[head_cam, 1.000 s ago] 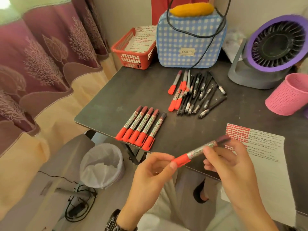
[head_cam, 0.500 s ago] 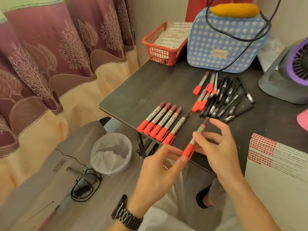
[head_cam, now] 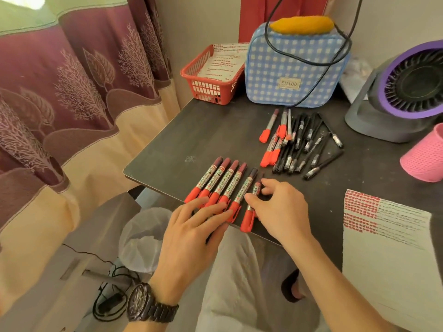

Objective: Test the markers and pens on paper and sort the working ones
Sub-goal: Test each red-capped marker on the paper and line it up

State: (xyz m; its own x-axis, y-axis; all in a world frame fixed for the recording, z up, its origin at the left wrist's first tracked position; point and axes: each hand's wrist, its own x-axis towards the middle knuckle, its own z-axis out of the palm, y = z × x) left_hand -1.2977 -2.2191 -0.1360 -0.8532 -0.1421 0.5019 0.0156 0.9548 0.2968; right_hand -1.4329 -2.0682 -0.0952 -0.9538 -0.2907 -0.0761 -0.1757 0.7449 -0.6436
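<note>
Several red-capped markers (head_cam: pixel 220 180) lie side by side in a row at the near left corner of the dark table (head_cam: pixel 191 140). My left hand (head_cam: pixel 191 226) rests with straight fingers on their red caps. My right hand (head_cam: pixel 280 209) holds one more red marker (head_cam: pixel 248 218) between thumb and fingers, flat on the table at the right end of the row. A mixed pile of red markers and black pens (head_cam: pixel 299 144) lies further back. The test paper (head_cam: pixel 383 248), covered with red and dark strokes, lies at the right.
A red basket (head_cam: pixel 208 87) with marked paper, a blue checked bag (head_cam: pixel 287 68) and a grey-purple fan (head_cam: pixel 395 92) stand along the back. A pink mesh cup (head_cam: pixel 424 159) is at the right edge. A lined bin (head_cam: pixel 143 236) sits on the floor below the table corner.
Both hands carried the red marker from in front of the paper leftward to the row. It now lies at the row's right end, and my left hand has moved onto the caps.
</note>
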